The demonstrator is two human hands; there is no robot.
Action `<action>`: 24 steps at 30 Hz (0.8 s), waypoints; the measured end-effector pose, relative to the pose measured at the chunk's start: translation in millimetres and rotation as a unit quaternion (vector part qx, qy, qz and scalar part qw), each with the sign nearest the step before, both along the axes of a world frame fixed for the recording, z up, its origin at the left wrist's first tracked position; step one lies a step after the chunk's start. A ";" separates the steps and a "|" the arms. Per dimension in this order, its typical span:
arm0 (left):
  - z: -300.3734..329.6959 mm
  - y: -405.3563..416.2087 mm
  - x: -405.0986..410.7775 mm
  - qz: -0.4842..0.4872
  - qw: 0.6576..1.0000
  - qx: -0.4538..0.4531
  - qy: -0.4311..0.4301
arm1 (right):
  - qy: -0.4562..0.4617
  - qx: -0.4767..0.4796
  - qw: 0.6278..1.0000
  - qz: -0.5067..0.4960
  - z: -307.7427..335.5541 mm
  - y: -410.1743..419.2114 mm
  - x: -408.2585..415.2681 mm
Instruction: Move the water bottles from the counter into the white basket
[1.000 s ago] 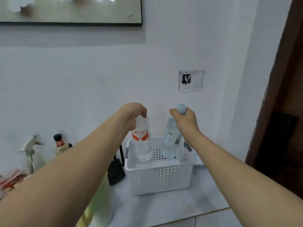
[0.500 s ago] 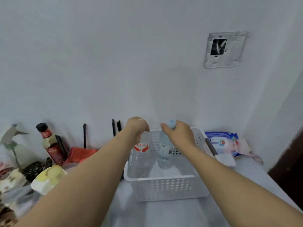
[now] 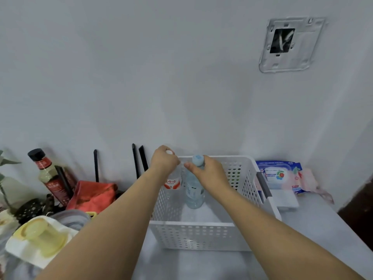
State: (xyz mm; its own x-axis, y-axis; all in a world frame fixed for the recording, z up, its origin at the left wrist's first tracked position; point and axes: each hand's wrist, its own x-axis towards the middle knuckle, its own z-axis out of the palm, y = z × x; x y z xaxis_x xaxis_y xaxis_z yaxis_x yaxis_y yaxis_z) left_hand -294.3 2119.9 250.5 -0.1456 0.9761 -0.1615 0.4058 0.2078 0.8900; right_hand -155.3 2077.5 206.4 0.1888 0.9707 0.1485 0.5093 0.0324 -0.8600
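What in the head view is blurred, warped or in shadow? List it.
Head view: wide-angle bending bows the white perforated plastic basket and the grey wall plate; the clear red-labelled bottle under the left hand is soft; light is even, with faint shadows on the wall.

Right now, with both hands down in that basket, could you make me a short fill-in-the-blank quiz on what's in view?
1. Both water bottles stand inside the white ____.
2. The left hand grips the bottle with the ____ label.
3. The bottle under the right hand has a light ____ cap.
4. The wipes pack lies to the basket's ____.

Missing words: basket; red; blue; right
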 end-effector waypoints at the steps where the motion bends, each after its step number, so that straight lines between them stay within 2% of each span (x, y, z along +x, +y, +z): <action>1: 0.6 0.2 0.7 0.000 1.000 -0.001 -0.003 | 0.013 -0.007 1.000 0.014 -0.2 -0.1 -0.5; 5: 9.5 -6.6 1.9 0.000 0.999 0.034 0.006 | 0.017 -0.036 0.997 0.071 6.1 -9.7 2.6; 8: 25.8 -17.9 3.2 -0.018 0.991 0.113 0.075 | -0.011 -0.042 0.998 0.051 26.5 -26.8 16.2; 10: 40.7 -27.1 6.5 -0.038 0.970 0.189 0.149 | -0.049 -0.026 0.998 0.036 46.2 -41.8 30.4; 13: 61.6 -43.1 18.5 -0.111 0.899 0.313 0.284 | -0.132 0.007 0.991 0.006 76.8 -69.1 55.6; 15: 73.3 -55.8 30.2 -0.169 0.844 0.383 0.335 | -0.167 0.016 0.986 -0.021 94.6 -90.5 71.6; 20: 97.1 -78.2 69.8 -0.253 0.736 0.491 0.391 | -0.231 0.023 0.966 -0.114 126.4 -148.0 105.1; 24: 104.4 -102.4 114.5 -0.325 0.691 0.522 0.379 | -0.274 0.008 0.941 -0.197 142.9 -204.2 132.6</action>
State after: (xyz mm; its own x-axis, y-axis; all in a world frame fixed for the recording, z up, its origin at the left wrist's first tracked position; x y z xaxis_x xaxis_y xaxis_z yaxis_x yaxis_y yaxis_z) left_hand -179.9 2017.5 354.9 0.7222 0.4020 0.5629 0.5435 -0.8331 -0.1023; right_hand -22.7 1873.3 349.3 0.4247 0.8378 0.3432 0.8515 -0.2408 -0.4658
